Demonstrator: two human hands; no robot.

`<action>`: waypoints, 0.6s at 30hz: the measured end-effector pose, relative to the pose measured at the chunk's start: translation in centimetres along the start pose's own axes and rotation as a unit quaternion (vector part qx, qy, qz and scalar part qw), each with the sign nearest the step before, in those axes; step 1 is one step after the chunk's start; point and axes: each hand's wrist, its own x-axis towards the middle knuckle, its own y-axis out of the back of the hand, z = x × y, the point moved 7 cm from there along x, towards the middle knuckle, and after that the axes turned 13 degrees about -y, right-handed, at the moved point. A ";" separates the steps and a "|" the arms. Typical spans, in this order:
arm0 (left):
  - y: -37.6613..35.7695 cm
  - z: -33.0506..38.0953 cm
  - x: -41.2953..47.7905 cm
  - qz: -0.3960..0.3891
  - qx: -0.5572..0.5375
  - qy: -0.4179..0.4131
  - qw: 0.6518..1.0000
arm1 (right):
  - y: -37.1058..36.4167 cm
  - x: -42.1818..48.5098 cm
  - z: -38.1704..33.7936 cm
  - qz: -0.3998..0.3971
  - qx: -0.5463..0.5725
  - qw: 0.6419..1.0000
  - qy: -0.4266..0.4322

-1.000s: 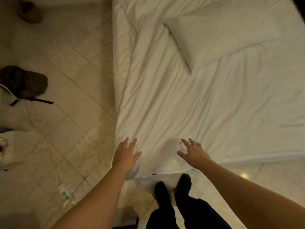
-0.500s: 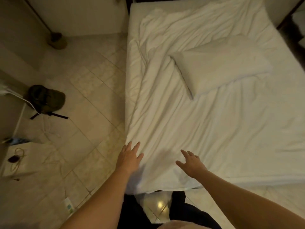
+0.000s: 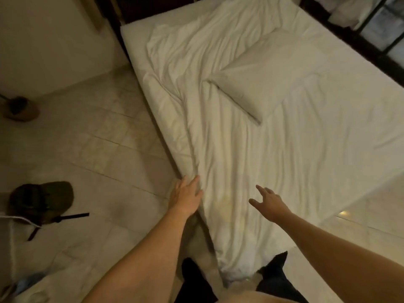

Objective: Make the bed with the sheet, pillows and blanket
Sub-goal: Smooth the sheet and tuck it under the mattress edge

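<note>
Left hand (image 3: 186,196) has slid along the sheet (image 3: 251,162) edge; right hand (image 3: 270,201) hovers.

The sheet (image 3: 251,154) across the middle of the frame is thin white cloth, matt and heavily creased, with long folds running toward the lower edge. The pillow (image 3: 269,79) at upper right wears a case of similar white cloth, smoother and more taut. At the bed's upper left corner the mattress (image 3: 135,38) looks plain and even. The floor (image 3: 98,149) on the left is pale polished tile, with a bright glint at lower right. The cap (image 3: 41,200) at the left edge looks like dark, dull cloth.
</note>
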 end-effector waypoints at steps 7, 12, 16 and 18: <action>7.6 -5.1 -0.7 0.003 0.046 -0.050 0.998 | -2.1 -5.2 -5.4 0.018 0.047 0.998 -0.041; 11.5 -7.1 -0.4 0.020 0.060 -0.052 0.997 | -2.0 -6.2 -10.0 0.030 0.070 0.997 -0.027; 15.0 -8.4 0.7 0.034 0.067 -0.067 0.995 | -0.6 -5.9 -14.1 0.050 0.080 0.995 -0.012; 17.1 -9.4 1.9 0.039 0.064 -0.077 0.994 | -0.1 -5.5 -15.8 0.060 0.081 0.995 -0.015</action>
